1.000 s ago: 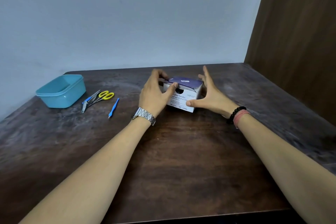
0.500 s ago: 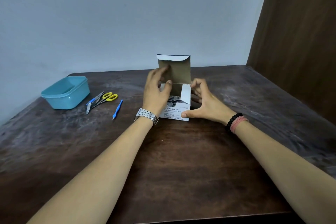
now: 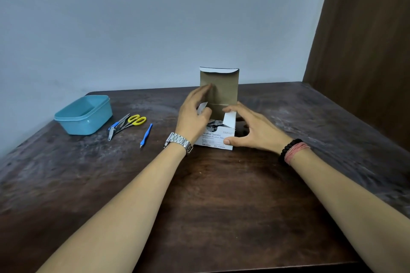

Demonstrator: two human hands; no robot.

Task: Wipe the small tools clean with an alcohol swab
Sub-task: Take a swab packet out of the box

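A white alcohol swab box stands at the table's middle with its brown lid flap raised upright, and swab packets show inside. My left hand is at the box's left side and pinches the left side flap between thumb and fingers. My right hand grips the right side, thumb on the front lower corner and index finger on the right flap. To the left lie yellow-handled scissors, a metal clipper with a blue part and a blue-handled tool.
A teal plastic container sits at the far left by the wall. A dark wooden panel borders the table on the right. The dark wooden table stretches toward me between my forearms.
The box's lid flap went from closed to standing upright. My fingers have since moved onto the two side flaps, which now stand up.
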